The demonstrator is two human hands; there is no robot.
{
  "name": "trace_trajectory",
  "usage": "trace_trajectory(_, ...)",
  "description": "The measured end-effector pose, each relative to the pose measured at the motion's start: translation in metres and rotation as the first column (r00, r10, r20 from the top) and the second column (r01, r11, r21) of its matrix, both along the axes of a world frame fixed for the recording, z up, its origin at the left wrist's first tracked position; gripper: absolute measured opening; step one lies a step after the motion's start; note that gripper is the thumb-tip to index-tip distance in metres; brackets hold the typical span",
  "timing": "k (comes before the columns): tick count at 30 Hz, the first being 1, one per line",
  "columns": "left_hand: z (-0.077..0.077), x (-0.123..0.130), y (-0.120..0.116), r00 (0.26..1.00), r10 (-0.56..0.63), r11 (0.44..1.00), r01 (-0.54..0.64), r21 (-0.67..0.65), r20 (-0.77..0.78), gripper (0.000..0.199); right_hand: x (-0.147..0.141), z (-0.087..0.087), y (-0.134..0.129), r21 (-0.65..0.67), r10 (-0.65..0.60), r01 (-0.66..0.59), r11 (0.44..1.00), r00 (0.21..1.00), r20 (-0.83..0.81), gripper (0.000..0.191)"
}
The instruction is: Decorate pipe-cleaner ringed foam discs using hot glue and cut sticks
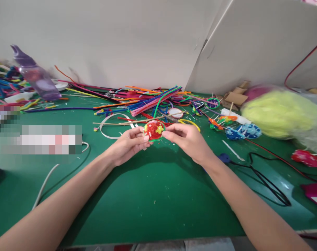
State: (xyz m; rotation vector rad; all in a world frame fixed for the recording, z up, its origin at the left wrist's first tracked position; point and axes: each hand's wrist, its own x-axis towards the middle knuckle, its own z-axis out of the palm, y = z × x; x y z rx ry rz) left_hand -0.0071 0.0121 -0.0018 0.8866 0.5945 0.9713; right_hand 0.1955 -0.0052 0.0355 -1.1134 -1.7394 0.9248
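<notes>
In front of the pile of fuzzy craft stems [158,101], a small red round [151,130] with a yellow flower [159,129] and green edging is held up above the green table [148,209]. The left hand [133,144] has its thumb and fingers clamped on the round's left edge; the right hand [189,139] pinches its right edge, thumb against forefinger.

The likeliest trouble is bending: the round looks soft, and pressing harder from one side than the other could buckle it. The yellow flower lies close to the right thumb, so a dragging fingertip might pull it loose, though how it is fixed cannot be seen. A green stem [157,109] rises between the round and the pile. If it is joined to the round, which is unclear, lifting could snag it among the stems.

Left of the pile, a see-through purple bottle [43,83] leans, its spout upward; whether it holds liquid is hard to tell. Right of the pile, a clear plastic bag [311,134] holds fluffy yellow-green material [273,115]. At the pile's front edge lies a white disc [175,112] with a reddish rim, possibly a lid or shallow dish; no contents can be made out.
</notes>
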Motion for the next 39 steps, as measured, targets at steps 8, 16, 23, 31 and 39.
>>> trace_trajectory(8,0.000,-0.003,0.005,0.992,0.102,0.994,-0.098,-0.054,0.075,0.027,0.018,-0.001,0.014,0.244,-0.240,0.178,0.953,0.936,0.258,0.020)
trace_trajectory(16,0.003,-0.004,0.006,0.975,0.178,0.981,-0.165,-0.104,0.136,0.018,0.005,-0.024,0.037,0.268,-0.064,-0.242,0.933,0.620,0.782,0.017)
trace_trajectory(23,0.000,-0.004,0.006,0.980,0.144,0.988,-0.135,-0.075,0.135,0.021,-0.004,-0.032,0.040,0.278,-0.050,-0.308,0.910,0.583,0.811,0.019)
trace_trajectory(31,0.000,-0.004,0.006,0.984,0.136,0.989,-0.129,-0.067,0.114,0.022,0.000,-0.015,0.026,0.402,-0.137,-0.220,0.889,0.709,0.692,0.012)
trace_trajectory(39,0.002,-0.002,0.001,0.997,0.009,0.997,-0.003,-0.075,0.082,0.037,-0.002,0.006,-0.014,0.591,-0.186,0.019,0.807,0.957,0.223,0.009)
